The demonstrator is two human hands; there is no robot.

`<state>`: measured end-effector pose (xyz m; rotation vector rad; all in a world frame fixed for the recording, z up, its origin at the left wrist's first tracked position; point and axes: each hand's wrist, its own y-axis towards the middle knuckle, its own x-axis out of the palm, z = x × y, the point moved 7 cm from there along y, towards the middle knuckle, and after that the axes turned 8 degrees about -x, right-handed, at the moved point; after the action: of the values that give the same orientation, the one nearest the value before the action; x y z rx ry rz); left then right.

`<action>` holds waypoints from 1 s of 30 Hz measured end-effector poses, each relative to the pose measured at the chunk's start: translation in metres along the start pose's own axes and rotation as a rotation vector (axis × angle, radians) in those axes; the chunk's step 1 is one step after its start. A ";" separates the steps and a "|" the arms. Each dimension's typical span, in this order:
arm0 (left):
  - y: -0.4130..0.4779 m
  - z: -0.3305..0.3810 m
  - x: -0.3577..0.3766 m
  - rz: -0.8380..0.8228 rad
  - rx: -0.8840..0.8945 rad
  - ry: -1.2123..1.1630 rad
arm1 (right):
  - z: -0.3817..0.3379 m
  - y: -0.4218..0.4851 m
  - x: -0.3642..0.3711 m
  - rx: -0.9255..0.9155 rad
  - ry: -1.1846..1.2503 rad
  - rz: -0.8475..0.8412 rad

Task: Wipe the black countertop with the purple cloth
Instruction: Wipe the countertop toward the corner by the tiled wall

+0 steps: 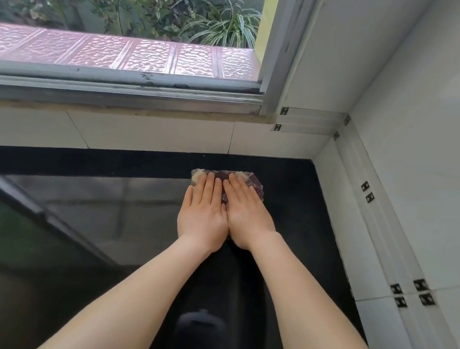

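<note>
Both hands, left hand [203, 215] and right hand [245, 217], press flat and open on the purple cloth [247, 182], lying on the black table [292, 216] just below the window [110, 76]. Mid-wipe, I'd say; next, sweep it away from the window.

There are no words, numbers, labels or brand names to read anywhere here. The small dark marks on the white wall tiles [419, 207] at about 3 o'clock are only little patterns, not letters. The purple cloth [229, 181] near the middle shows a blotchy pattern and no writing.
</note>
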<state>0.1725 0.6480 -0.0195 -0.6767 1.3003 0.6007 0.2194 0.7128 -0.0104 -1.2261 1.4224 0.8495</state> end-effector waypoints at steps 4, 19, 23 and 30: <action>0.024 -0.003 -0.003 0.021 0.002 0.009 | 0.009 0.023 -0.004 0.004 -0.006 0.018; 0.063 -0.005 -0.009 0.009 0.025 -0.031 | 0.025 0.056 -0.006 0.013 0.009 0.078; 0.060 -0.004 -0.011 0.012 0.019 -0.066 | 0.027 0.055 -0.003 0.014 -0.006 0.048; 0.053 0.018 -0.010 0.008 0.026 -0.121 | 0.043 0.038 -0.008 -0.005 0.001 0.050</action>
<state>0.1434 0.6965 -0.0136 -0.6050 1.1972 0.6209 0.1933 0.7642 -0.0163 -1.1994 1.4575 0.8876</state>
